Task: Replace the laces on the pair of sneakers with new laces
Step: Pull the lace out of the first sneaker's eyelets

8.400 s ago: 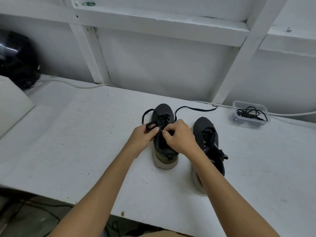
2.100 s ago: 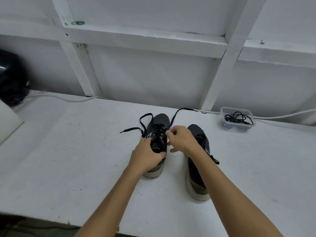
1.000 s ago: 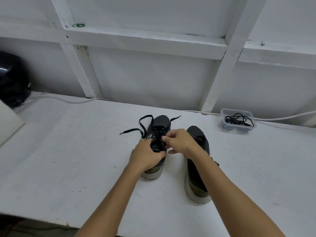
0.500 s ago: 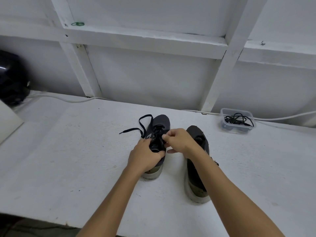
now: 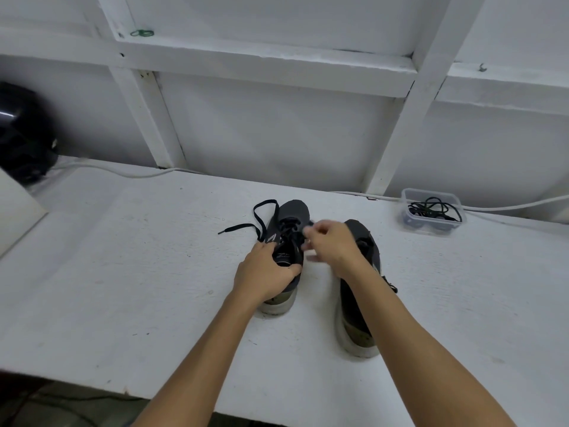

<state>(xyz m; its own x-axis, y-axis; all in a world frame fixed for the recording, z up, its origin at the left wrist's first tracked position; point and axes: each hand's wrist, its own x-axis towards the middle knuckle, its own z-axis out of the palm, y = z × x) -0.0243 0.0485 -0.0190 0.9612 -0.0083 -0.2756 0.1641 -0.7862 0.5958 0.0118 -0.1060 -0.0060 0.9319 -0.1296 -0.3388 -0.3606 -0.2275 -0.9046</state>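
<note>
Two dark grey sneakers stand side by side on the white table (image 5: 123, 272), toes pointing away from me. My left hand (image 5: 264, 272) grips the left sneaker (image 5: 292, 215) around its collar and tongue. My right hand (image 5: 331, 245) pinches the black lace (image 5: 260, 221) at the right side of that sneaker's eyelets; the pinched part is blurred. One free end of the lace loops out on the table to the left of the toe. The right sneaker (image 5: 357, 328) lies partly under my right forearm, with laces in it.
A clear plastic tub (image 5: 431, 211) holding a tangle of black laces sits at the back right by the wall. A white cable (image 5: 123, 173) runs along the wall's foot. A black rounded object (image 5: 21, 134) and a pale board (image 5: 15, 211) are at the far left.
The right-hand lace end that stretched toward the wall has been drawn in to the shoe. My right hand has shifted slightly right and up; my left hand still holds the sneaker.
</note>
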